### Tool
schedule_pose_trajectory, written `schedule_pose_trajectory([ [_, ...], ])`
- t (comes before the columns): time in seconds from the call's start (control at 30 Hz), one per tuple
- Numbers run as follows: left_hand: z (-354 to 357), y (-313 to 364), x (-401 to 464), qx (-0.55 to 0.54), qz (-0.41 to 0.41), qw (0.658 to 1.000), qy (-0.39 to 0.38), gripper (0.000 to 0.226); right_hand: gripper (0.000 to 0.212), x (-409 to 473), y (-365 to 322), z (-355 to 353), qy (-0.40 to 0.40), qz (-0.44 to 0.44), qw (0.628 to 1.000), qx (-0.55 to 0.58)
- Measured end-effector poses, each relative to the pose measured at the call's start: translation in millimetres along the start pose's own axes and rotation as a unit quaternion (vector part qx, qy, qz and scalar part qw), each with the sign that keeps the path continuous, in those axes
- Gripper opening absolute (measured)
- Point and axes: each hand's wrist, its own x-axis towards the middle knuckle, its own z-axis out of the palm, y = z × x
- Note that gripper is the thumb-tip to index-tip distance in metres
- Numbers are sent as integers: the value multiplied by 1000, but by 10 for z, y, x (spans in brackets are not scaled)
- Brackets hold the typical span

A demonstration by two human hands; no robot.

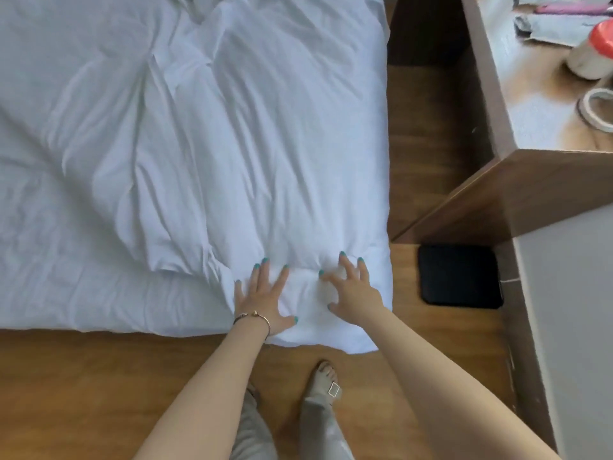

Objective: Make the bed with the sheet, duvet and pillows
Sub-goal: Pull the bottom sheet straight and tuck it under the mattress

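Now both hands press on the white duvet [205,134] at the bed's near right corner. Left hand [265,298] lies flat, its grip wide. Right hand [353,290], just beside it, spreads bent fingers, gripping nothing. Right of the bed stands a wooden counter [530,134].

Two hands on the near right corner of a bed.

The left hand [265,298] and right hand [353,288] rest side by side on the duvet [185,144], which stretches ahead and leftward. Right of the hands, across a floor [421,127] strip, stands a table [530,134] carrying a jar [593,53].
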Motion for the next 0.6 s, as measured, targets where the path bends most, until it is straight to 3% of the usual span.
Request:
schedule_pose_trajectory([
  [0.1,200,-41,-275,-30,0,1000,3,88,64,37,-100,-74,29,27,999,14],
  [0.2,316,-96,-559,-62,7,998,31,70,78,-82,-101,84,64,27,998,-2],
  [0.27,403,-145,-778,-135,9,991,-18,66,80,-260,-76,238,33,31,999,-9],
  [0.4,276,-404,-1062,-351,-4,932,-96,52,79,-454,-302,316,-44,105,992,55],
  [0.5,-152,-753,-1018,-371,-32,927,-48,43,58,-260,-755,53,-80,163,981,63],
  [0.6,-740,-1232,-888,-372,-37,925,65,36,43,-10,-1383,-259,-92,127,986,58],
])
